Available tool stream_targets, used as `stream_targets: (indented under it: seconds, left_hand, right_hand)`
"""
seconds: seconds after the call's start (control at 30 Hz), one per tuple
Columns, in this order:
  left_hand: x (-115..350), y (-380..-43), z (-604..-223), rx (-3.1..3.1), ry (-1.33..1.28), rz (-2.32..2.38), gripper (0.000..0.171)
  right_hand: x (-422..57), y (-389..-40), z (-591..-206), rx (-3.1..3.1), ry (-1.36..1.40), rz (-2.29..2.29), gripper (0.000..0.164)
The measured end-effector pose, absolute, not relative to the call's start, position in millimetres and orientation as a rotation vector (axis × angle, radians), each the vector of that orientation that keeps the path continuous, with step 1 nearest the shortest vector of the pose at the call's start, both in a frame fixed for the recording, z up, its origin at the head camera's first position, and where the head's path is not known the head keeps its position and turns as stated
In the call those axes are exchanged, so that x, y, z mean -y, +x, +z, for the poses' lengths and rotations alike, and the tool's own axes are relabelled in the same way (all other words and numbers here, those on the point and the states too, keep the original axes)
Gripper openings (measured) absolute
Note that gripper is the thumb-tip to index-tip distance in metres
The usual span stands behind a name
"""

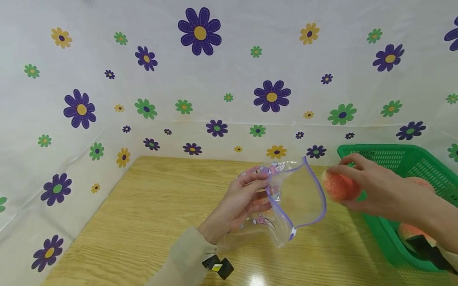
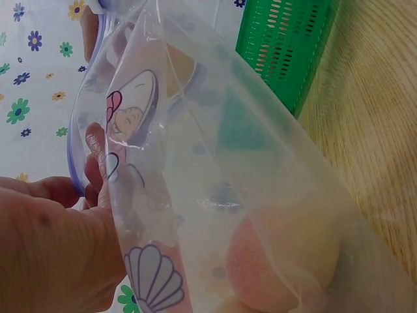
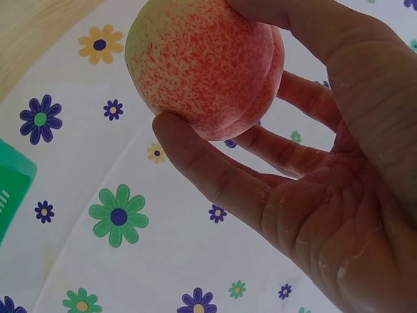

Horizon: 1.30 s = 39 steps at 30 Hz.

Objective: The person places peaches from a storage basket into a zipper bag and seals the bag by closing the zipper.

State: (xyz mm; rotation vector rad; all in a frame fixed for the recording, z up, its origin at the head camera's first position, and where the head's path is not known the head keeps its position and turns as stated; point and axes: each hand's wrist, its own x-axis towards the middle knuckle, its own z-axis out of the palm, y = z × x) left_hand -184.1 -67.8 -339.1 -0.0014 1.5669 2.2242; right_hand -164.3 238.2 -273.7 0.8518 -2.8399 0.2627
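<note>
A clear zip bag (image 1: 300, 198) with a purple rim and pink cartoon prints gapes toward the right. My left hand (image 1: 247, 198) grips its near-left rim, fingers partly behind the plastic. In the left wrist view, a blurred peach (image 2: 287, 261) shows through the bag; whether it lies inside I cannot tell. My right hand (image 1: 372, 186) holds another peach (image 1: 341, 186), red with a pale yellow tip, just right of the bag's mouth and apart from it. The right wrist view has this peach (image 3: 208, 65) between thumb and fingertips.
A green plastic basket (image 1: 384, 248) stands at the right, partly under my right forearm. Inside are more peaches (image 1: 420, 183). The wooden table (image 1: 143, 206) ends against a white flower-printed sheet (image 1: 229, 71) at the back and left.
</note>
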Motion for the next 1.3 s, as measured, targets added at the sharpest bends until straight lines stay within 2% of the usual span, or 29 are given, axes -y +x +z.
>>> stream_targets:
  seconds: [0.43,0.8,1.3]
  left_hand:
    - [68.4,-183.2,-341.2,-1.574,0.007,2.229,0.026]
    - [69.2,-182.4,-343.1,-1.575,-0.004,2.231,0.027]
    - [58.7,-182.8,-365.3,-1.499,-0.032,2.294,0.017]
  right_hand:
    - [-211.6,-161.0,-275.4,2.779,1.035,0.289,0.068]
    - [-186.9,-168.0,-292.0,2.781,1.211,0.38,0.062]
    - [-188.4,-179.2,-321.4,2.988,1.212,0.441,0.056]
